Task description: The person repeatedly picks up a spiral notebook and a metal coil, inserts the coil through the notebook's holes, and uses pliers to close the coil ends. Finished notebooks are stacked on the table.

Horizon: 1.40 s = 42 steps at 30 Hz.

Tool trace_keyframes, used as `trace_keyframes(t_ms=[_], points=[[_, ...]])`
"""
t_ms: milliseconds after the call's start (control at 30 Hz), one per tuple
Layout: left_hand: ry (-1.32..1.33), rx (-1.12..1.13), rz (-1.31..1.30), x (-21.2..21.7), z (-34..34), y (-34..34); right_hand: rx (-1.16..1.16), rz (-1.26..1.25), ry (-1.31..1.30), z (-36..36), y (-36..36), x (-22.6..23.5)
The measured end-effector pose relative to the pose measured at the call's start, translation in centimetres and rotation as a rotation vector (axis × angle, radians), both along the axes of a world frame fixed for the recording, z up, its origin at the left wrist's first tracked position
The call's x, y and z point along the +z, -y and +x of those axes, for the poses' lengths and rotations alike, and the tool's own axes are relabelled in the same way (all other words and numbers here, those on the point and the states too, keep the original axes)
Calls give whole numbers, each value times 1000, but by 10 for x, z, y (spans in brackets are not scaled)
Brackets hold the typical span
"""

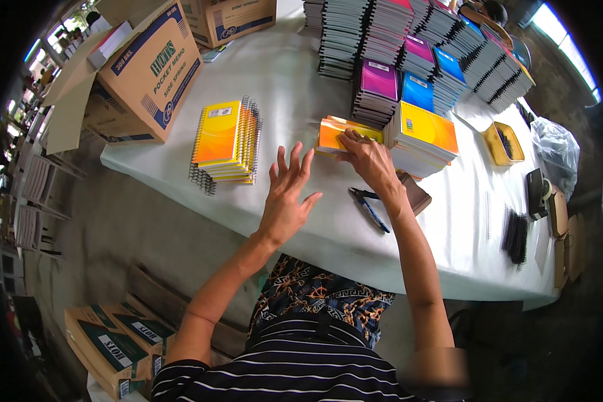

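Note:
My left hand (288, 197) hovers over the table's near edge with its fingers spread and nothing in them. My right hand (370, 163) has its fingers bent over a small orange-and-yellow notebook (329, 136) lying on the table. To the left is a stack of yellow-orange spiral notebooks (218, 134) with wire coils along its sides. Just right of my right hand rises a thick pile of yellow-orange memo pads (427, 130), with no coils visible on it. Blue-handled cutting pliers (372, 211) lie near my right wrist, beside a brown block-like object (415, 192), partly hidden.
Tall stacks of spiral notebooks (375, 84) fill the far side. An open cardboard carton (151, 80) stands at the left. At right are a yellow tub (506, 144), a plastic bag (555, 151), a tape dispenser (537, 194) and black coils (514, 238). Cartons (114, 345) sit lower left.

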<state>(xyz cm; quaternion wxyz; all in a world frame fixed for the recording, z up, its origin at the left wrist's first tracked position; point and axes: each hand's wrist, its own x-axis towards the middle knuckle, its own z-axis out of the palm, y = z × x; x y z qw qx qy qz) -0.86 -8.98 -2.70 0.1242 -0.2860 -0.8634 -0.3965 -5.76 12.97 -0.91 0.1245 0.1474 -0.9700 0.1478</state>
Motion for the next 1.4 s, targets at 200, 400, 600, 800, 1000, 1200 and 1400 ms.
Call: trace_keyframes(t_ms=[200,400,600,800,1000,1200,1400], points=[[27,-52,162,-9,10,-38,-53,-303,-187,5,4,29],[-253,13,36,12,17,-66,-269,-1042,29,74,48,54],[385,-636,324,32,7,-23,-182,-941,-144,134,-4,40],[863,-699,401,-1,-14,-27,-113,-1298,313,153,-1,-29],[708,-507,573,-15,8,-30,-106,-1363,188,151,6,-49],[-312,-331,-322,35,29,-68,-61,-1349,127,155,3,-53],[-371,-359,-482,24,29,-76,-275,-565,-458,147,-154,-29]])
